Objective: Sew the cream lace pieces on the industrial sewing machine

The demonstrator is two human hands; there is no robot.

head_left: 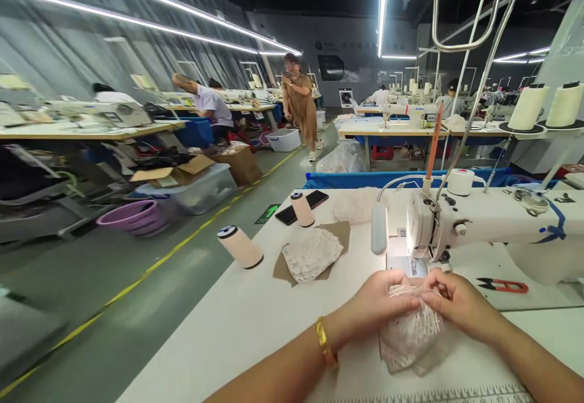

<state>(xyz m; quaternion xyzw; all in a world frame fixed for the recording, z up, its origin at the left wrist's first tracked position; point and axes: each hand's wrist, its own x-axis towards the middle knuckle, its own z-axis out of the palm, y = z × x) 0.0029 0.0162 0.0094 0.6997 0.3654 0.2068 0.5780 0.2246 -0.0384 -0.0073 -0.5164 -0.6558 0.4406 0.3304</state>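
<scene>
Both hands, left hand (381, 298) and right hand (456, 302), pinch a lace piece (410, 333) on the worktop (237, 324) before the sewing machine (493, 223); fingers hide its top edge, the needle is hard to make out.

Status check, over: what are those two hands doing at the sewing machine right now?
Left hand and right hand both pinching white lace piece. Lace on table, just short of sewing machine needle. Red snips lie clear.

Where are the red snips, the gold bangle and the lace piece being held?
red snips (503, 285), head view, on the handles.
gold bangle (325, 343), head view, on the band.
lace piece (410, 333), head view, on its middle.
</scene>
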